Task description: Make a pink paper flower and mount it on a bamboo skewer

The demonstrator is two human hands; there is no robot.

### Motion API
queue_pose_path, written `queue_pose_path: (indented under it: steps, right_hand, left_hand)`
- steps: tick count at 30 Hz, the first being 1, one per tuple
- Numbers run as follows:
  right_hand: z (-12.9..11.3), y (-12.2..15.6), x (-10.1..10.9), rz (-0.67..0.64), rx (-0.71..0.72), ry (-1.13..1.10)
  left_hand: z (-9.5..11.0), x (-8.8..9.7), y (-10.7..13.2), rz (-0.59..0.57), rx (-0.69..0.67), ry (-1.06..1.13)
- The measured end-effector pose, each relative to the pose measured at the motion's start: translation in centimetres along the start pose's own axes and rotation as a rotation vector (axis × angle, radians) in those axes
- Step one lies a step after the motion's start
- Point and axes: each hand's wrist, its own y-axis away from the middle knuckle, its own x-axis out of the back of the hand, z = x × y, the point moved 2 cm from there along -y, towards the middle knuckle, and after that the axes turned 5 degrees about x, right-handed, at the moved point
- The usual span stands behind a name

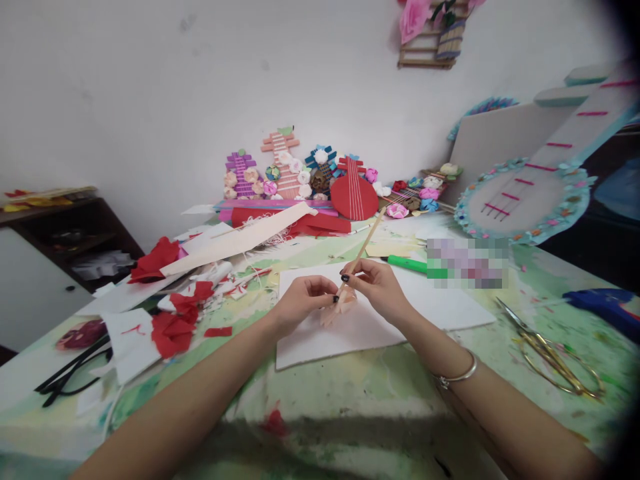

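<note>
Over a white sheet [320, 347] at the middle of the table, my two hands meet at a small piece of pale peach paper [334, 315] with fanned, pleated ends. My left hand [303, 299] pinches its upper left side between thumb and fingers. A thin wooden stick [371, 235] slants up and away from my right hand [377, 285], whose fingers are closed around its lower part. The stick's lower end meets the paper; whether it is wrapped in it is hidden by my fingers.
Gold-handled scissors [553, 353] and a blue glue gun [607, 310] lie at the right, a green-handled tool [415, 265] beyond my right hand. Red paper scraps [173, 327] and black glasses [75, 370] are at the left. Paper instruments, including a red one [355, 193], line the wall.
</note>
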Motion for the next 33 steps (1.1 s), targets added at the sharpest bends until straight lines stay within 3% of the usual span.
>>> queue_pose_path:
  steps: [33]
  right_hand:
    - [-0.28, 0.12, -0.18, -0.048, 0.007, -0.029]
  left_hand:
    - [-0.07, 0.03, -0.11, 0.03, 0.024, 0.004]
